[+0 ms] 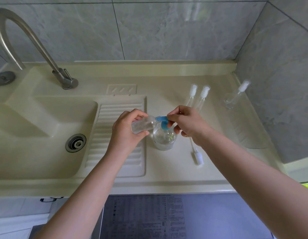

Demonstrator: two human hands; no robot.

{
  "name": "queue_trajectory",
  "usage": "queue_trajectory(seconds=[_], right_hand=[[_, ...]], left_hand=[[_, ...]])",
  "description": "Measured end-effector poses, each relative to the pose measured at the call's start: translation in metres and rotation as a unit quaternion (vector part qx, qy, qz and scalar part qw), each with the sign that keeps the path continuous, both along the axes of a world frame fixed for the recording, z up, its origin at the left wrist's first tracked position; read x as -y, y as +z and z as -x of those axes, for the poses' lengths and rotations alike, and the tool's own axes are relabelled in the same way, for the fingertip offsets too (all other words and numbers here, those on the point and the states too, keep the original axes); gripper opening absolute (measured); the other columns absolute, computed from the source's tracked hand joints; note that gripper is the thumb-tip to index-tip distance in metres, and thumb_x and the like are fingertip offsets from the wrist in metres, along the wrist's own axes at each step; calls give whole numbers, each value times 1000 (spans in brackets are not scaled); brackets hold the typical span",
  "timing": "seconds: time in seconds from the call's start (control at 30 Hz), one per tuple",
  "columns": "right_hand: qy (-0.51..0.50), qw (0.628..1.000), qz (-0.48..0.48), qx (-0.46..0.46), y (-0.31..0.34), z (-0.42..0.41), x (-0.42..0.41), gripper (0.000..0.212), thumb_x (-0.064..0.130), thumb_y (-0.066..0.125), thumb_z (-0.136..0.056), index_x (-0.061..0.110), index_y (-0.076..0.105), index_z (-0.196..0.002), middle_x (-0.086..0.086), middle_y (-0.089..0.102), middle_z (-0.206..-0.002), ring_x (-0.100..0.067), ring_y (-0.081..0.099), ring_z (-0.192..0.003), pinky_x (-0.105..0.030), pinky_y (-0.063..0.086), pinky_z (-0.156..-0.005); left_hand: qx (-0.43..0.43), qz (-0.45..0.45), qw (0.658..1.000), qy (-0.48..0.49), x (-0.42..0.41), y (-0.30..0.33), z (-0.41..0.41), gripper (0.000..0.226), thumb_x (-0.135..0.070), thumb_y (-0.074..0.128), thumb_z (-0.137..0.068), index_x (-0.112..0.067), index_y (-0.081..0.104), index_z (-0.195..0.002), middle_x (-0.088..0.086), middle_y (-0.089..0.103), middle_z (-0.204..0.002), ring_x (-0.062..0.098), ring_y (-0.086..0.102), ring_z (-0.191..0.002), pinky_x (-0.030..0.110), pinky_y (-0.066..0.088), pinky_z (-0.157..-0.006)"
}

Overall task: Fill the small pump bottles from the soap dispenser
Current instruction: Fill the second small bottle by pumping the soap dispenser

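Note:
A clear soap dispenser (164,138) with a blue pump head (162,122) stands on the counter beside the draining board. My left hand (127,130) grips a small clear bottle (142,125), tilted on its side with its open neck against the blue spout. My right hand (186,125) rests on top of the blue pump head, fingertips on it. Two white pump tops with long tubes (199,94) lie behind my right hand, and a third pump top (198,156) lies near my right wrist.
Another small clear bottle (233,99) with its pump in stands at the back right by the tiled wall. The sink basin (37,128) with its drain (75,142) and a curved steel tap (46,54) fills the left side. The counter's front edge (149,188) is near me.

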State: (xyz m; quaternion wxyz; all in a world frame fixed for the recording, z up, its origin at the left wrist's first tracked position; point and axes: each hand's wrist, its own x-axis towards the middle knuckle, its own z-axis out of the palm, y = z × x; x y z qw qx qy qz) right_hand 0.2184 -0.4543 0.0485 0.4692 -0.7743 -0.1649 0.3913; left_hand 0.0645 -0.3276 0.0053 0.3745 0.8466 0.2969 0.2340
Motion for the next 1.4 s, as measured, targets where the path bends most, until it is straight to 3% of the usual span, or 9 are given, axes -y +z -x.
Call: queue_trajectory(seconds=[0.47, 0.63, 0.73, 0.87, 1.1, 1.4], right_hand=[[16, 1000, 4, 10, 2, 0, 2, 5, 10, 58, -95, 12, 60, -92, 1, 70, -67, -13, 47, -47, -20, 24, -39], [3, 999, -8, -43, 5, -3, 2, 6, 10, 60, -96, 13, 61, -91, 1, 71, -68, -10, 45, -46, -21, 24, -44], [6, 999, -5, -31, 3, -3, 2, 6, 10, 59, -96, 13, 61, -91, 2, 70, -68, -9, 46, -44, -22, 23, -45], [-14, 999, -6, -43, -2, 0, 1, 6, 10, 58, -95, 13, 62, -92, 3, 70, -66, -11, 46, -45, -22, 24, -44], [-14, 999, -2, -45, 1, -2, 0, 8, 10, 58, -96, 14, 61, -90, 1, 70, -68, -12, 45, -47, -21, 23, -44], [-11, 999, 1, -49, 2, -5, 0, 6, 9, 58, -96, 13, 62, -92, -1, 71, -69, -12, 44, -48, -21, 24, -44]], left_hand=[[-8, -9, 1000, 4, 0, 1, 1, 48, -9, 90, -61, -29, 68, -99, -8, 65, -101, 8, 61, -95, 29, 50, -89], [-8, -9, 1000, -1, 0, 2, 2, 48, -9, 90, -62, -28, 67, -100, -9, 64, -100, 6, 61, -94, 19, 46, -86], [-9, -2, 1000, -1, -2, 2, 1, 48, -8, 90, -62, -28, 67, -100, -10, 65, -101, 4, 61, -94, 12, 44, -84], [-13, -3, 1000, -4, -1, 2, 0, 48, -8, 89, -62, -29, 67, -100, -9, 64, -102, 6, 61, -96, 22, 48, -87], [-9, 4, 1000, 2, -2, 1, 0, 48, -8, 89, -63, -28, 67, -101, -9, 64, -102, 3, 59, -96, 16, 45, -86], [-6, -4, 1000, 3, 0, 3, 0, 48, -8, 89, -63, -28, 67, -100, -7, 64, -102, 7, 61, -95, 23, 48, -87]])
